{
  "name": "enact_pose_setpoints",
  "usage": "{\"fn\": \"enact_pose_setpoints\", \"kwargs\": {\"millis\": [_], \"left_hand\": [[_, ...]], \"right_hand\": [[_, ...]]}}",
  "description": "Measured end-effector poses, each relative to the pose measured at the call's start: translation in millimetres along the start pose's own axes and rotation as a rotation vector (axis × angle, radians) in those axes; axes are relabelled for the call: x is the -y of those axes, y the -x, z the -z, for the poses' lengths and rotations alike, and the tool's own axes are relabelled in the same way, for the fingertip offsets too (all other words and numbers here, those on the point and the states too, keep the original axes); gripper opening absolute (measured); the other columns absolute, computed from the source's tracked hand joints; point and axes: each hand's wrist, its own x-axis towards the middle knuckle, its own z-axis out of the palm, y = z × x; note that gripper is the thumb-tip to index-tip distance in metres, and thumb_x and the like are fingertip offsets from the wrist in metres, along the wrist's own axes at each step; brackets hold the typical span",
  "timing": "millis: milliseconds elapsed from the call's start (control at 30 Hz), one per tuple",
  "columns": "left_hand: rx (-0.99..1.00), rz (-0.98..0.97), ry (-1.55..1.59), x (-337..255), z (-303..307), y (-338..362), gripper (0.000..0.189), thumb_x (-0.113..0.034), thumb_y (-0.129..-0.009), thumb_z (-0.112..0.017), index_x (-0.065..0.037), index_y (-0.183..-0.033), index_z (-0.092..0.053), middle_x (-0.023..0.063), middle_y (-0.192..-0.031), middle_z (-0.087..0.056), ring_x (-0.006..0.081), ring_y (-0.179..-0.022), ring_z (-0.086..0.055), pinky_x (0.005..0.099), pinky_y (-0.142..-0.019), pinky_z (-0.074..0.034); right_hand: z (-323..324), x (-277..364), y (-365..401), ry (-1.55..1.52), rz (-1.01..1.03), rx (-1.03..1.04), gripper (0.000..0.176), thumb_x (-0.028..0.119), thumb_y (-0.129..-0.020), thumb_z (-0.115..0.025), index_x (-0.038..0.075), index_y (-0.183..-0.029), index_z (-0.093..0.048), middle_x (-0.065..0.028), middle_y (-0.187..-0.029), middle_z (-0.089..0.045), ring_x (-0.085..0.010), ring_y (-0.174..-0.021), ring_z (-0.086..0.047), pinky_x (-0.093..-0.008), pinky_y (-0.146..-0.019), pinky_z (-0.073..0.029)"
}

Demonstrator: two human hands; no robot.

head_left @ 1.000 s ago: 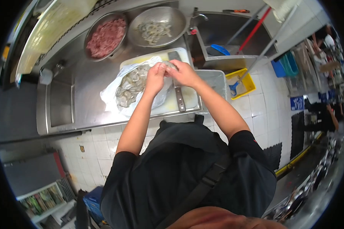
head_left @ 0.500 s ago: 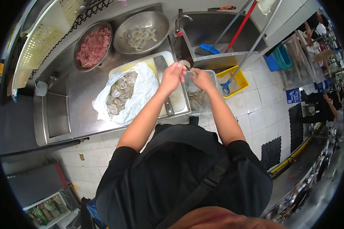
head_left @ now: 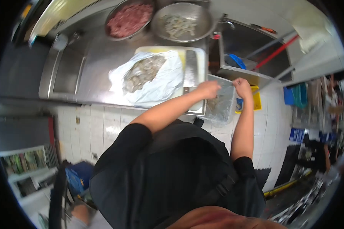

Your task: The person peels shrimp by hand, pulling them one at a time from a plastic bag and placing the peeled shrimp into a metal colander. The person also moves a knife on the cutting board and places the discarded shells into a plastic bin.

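My left hand [head_left: 209, 90] is closed above the left edge of a bin lined with a clear plastic bag [head_left: 221, 118], near the knife handle; what it holds, if anything, is blurred. My right hand [head_left: 242, 87] is closed at the bin's right rim, its contents hidden. Shells lie inside the bag. Left of my hands, a white plastic bag [head_left: 170, 78] spread open on a cutting board [head_left: 199, 63] holds raw shrimp [head_left: 145, 72]. A broad-bladed knife [head_left: 191, 68] lies along the board's right side.
Behind the board stand a colander of peeled shrimp [head_left: 179, 26] and a metal bowl of pink raw meat [head_left: 130, 19]. A sink [head_left: 256, 47] with brooms is at the back right. Beyond the bin sits a yellow bucket [head_left: 257, 101]. Another person's arm [head_left: 80, 215] shows at lower left.
My hands were together over the bin with a shrimp between them; now they are apart, the right one further right. The view has turned, shifting the counter rightward.
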Motion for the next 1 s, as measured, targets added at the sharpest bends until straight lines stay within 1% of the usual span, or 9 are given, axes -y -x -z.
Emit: {"fn": "enact_pose_setpoints", "kwargs": {"millis": [67, 133, 167, 233, 367, 500, 600, 900, 1000], "left_hand": [[0.021, 0.338, 0.184, -33, 26, 18, 0.036, -0.036, -0.092, -0.051, -0.004, -0.105, -0.061, 0.0218, -0.124, -0.052, 0.0352, -0.112, -0.055, 0.0451, -0.091, -0.046], [-0.135, 0.377, 0.242, -35, 24, 28, 0.037, -0.036, -0.090, -0.054, -0.004, -0.105, -0.061, 0.0221, -0.120, -0.054, 0.0359, -0.110, -0.055, 0.0458, -0.090, -0.046], [-0.267, 0.384, 0.287, -32, 25, 33, 0.038, -0.037, -0.088, -0.056, -0.003, -0.105, -0.061, 0.0223, -0.117, -0.056, 0.0366, -0.109, -0.056, 0.0465, -0.089, -0.046], [-0.306, 0.342, 0.337, -7, 33, 48, 0.036, -0.036, -0.088, -0.058, -0.003, -0.103, -0.062, 0.0216, -0.111, -0.059, 0.0369, -0.105, -0.058, 0.0464, -0.087, -0.046], [-0.446, 0.411, 0.432, 40, 55, 111, 0.024, -0.026, -0.085, -0.058, -0.004, -0.089, -0.065, 0.0192, -0.085, -0.066, 0.0386, -0.083, -0.063, 0.0471, -0.075, -0.049], [-0.620, 0.568, 0.408, 85, 65, 186, 0.022, -0.023, -0.084, -0.058, -0.004, -0.091, -0.066, 0.0200, -0.085, -0.067, 0.0385, -0.083, -0.064, 0.0474, -0.074, -0.050], [-0.714, 0.620, 0.498, 107, 69, 239, 0.021, -0.022, -0.085, -0.059, -0.004, -0.093, -0.066, 0.0189, -0.085, -0.067, 0.0355, -0.081, -0.065, 0.0443, -0.073, -0.050], [-0.844, 0.812, 0.648, 159, 74, 291, 0.025, -0.025, -0.086, -0.062, -0.002, -0.094, -0.067, 0.0157, -0.082, -0.069, 0.0285, -0.075, -0.066, 0.0364, -0.070, -0.051], [-0.873, 0.693, 0.632, 172, 84, 279, 0.022, -0.021, -0.088, -0.061, 0.000, -0.093, -0.066, 0.0080, -0.072, -0.065, 0.0133, -0.066, -0.059, 0.0296, -0.064, -0.047]], "right_hand": [[5, 26, -19, -0.119, -0.096, 0.336, 0.022, 0.021, -0.090, -0.059, 0.002, -0.098, -0.066, -0.0163, -0.089, -0.068, -0.0255, -0.088, -0.067, -0.0375, -0.074, -0.052], [-9, 74, -38, -1.284, -0.123, 0.159, 0.029, 0.016, -0.093, -0.054, 0.000, -0.117, -0.058, -0.0144, -0.101, -0.065, -0.0235, -0.093, -0.067, -0.0362, -0.075, -0.054], [1, 101, -50, -1.282, -0.113, 0.150, 0.043, 0.015, -0.095, -0.052, -0.001, -0.134, -0.043, -0.0162, -0.120, -0.060, -0.0276, -0.102, -0.064, -0.0391, -0.084, -0.053], [-8, 160, -64, -1.205, 0.051, 0.067, 0.052, 0.015, -0.094, -0.053, 0.001, -0.141, -0.037, -0.0178, -0.134, -0.053, -0.0253, -0.115, -0.057, -0.0359, -0.094, -0.046], [-101, 250, -82, -0.778, 0.557, 0.140, 0.025, 0.003, -0.085, -0.057, 0.003, -0.109, -0.065, -0.0099, -0.095, -0.071, -0.0148, -0.083, -0.065, -0.0270, -0.077, -0.049], [-191, 347, -46, 0.070, 0.770, 0.293, 0.022, 0.012, -0.084, -0.053, 0.004, -0.097, -0.069, -0.0147, -0.094, -0.070, -0.0284, -0.090, -0.068, -0.0401, -0.079, -0.053], [-224, 383, -32, 0.420, 0.688, 0.419, 0.029, 0.011, -0.083, -0.054, 0.000, -0.108, -0.060, -0.0208, -0.099, -0.068, -0.0354, -0.094, -0.066, -0.0440, -0.080, -0.052], [-228, 388, -38, 0.423, 0.607, 0.395, 0.035, 0.012, -0.080, -0.059, -0.001, -0.111, -0.052, -0.0211, -0.095, -0.068, -0.0337, -0.092, -0.067, -0.0437, -0.079, -0.053], [-226, 377, -22, 0.440, 0.599, 0.340, 0.032, 0.012, -0.078, -0.062, 0.000, -0.107, -0.055, -0.0212, -0.093, -0.067, -0.0340, -0.093, -0.067, -0.0443, -0.079, -0.053]]}}
